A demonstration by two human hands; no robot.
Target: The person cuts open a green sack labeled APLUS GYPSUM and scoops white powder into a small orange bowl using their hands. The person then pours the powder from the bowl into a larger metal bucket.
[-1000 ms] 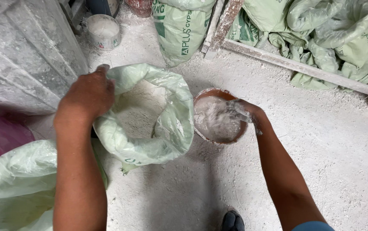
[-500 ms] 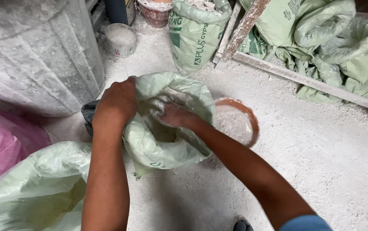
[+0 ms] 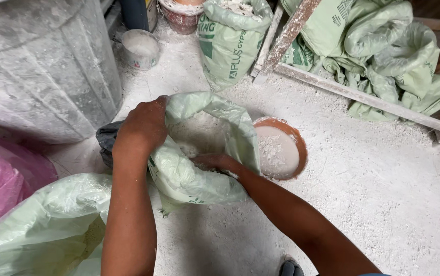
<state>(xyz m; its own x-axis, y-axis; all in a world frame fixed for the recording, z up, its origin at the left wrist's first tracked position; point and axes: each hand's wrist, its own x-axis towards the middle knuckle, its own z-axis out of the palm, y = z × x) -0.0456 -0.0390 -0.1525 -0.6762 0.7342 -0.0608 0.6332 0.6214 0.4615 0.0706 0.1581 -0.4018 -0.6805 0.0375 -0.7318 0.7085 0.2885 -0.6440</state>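
Observation:
A pale green plastic sack (image 3: 199, 179) of white powder stands open on the dusty floor in the head view. My left hand (image 3: 143, 125) grips the sack's rim at its far left side and holds the mouth open. My right hand (image 3: 212, 162) reaches down inside the sack, its fingers buried near the powder and partly hidden by the folded rim. Just right of the sack sits an orange-rimmed round bowl (image 3: 298, 140) holding white powder.
A large dusty grey drum (image 3: 41, 66) stands at the left. Another green sack (image 3: 230, 43) and a small white tub (image 3: 139, 48) are behind. Crumpled green sacks (image 3: 383, 56) and a wooden plank (image 3: 363, 99) lie at the right. A pink bag (image 3: 0, 179) is at the left edge.
My right hand left the orange bowl, crossed to the left and went down into the green sack. My left hand kept its hold on the sack's rim.

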